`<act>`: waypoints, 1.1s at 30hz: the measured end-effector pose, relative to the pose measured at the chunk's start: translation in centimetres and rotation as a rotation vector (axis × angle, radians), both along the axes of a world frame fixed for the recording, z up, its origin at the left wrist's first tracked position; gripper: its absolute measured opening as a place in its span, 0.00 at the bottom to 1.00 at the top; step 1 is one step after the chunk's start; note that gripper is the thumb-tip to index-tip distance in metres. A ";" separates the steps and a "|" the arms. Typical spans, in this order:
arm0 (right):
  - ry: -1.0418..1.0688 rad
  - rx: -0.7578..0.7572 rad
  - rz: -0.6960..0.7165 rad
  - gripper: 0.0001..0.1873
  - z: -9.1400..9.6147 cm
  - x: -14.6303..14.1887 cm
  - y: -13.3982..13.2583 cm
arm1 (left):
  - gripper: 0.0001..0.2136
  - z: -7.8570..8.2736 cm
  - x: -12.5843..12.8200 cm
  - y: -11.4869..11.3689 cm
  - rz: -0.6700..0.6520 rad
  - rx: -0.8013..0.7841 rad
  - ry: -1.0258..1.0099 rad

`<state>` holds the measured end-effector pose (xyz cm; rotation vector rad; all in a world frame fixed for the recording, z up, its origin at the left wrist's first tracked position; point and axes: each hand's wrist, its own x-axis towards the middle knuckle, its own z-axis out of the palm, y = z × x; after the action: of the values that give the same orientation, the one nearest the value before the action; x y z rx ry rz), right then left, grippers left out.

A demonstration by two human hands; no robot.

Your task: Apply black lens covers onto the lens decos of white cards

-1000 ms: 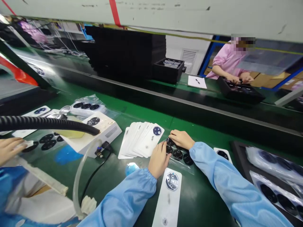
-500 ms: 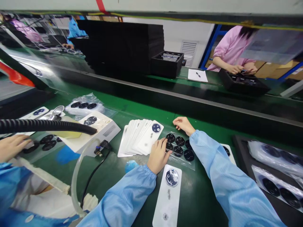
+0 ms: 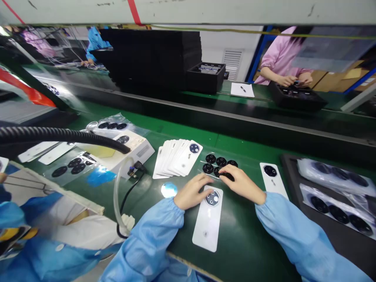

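Note:
A white phone back cover (image 3: 206, 224) lies flat on the green mat in front of me, with a round camera ring (image 3: 212, 197) at its far end. My left hand (image 3: 191, 191) rests beside that end, fingers stretched out and touching the cover's top corner. Just beyond lies a clear sheet of black round lens pieces (image 3: 215, 162). My right hand (image 3: 242, 184) lies on the near right part of the sheet, its bent fingertips pinched on one black piece (image 3: 226, 176).
A fanned stack of white covers (image 3: 175, 158) lies to the left of the sheet, and a single cover (image 3: 272, 179) to the right. A white box (image 3: 135, 145), a black hose (image 3: 61, 135) and a clear tube stand left. Black trays (image 3: 293, 168) with bagged parts are right. A co-worker's blue sleeve (image 3: 44, 250) is bottom left.
My right hand has drawn back from the far edge of the sheet onto its near right pieces. My left hand slid from the sheet down to the cover's top end. The view shifted.

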<state>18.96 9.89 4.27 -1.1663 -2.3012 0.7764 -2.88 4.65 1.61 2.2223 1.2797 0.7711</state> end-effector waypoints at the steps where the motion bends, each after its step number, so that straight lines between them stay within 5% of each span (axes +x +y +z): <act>1: -0.017 -0.005 -0.008 0.07 -0.1 0.2 -1.6 | 0.10 -0.3 0.6 -0.8 -0.042 -0.018 0.003; 4: -0.057 -0.011 -0.044 0.16 -1.1 0.0 -6.2 | 0.09 -1.5 1.6 -1.5 -0.052 -0.051 0.021; 7: -0.082 0.009 -0.089 0.34 -2.9 -1.2 -9.5 | 0.06 -2.4 1.9 -0.2 -0.046 -0.081 0.059; 12: -0.129 0.046 -0.145 0.52 -5.2 -2.4 -11.3 | 0.08 -1.8 1.7 2.0 -0.134 -0.126 0.155; 22: -0.162 0.091 -0.141 0.59 -5.7 -2.2 -11.2 | 0.10 -0.7 1.5 2.7 -0.254 -0.154 0.269; 33: -0.172 0.094 -0.154 0.61 -5.7 -2.4 -11.1 | 0.10 -1.4 2.0 3.3 -0.264 -0.199 0.379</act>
<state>16.56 -1.24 -1.43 -1.3954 -2.3219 0.5238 -0.87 7.97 0.22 2.3749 1.1306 0.1202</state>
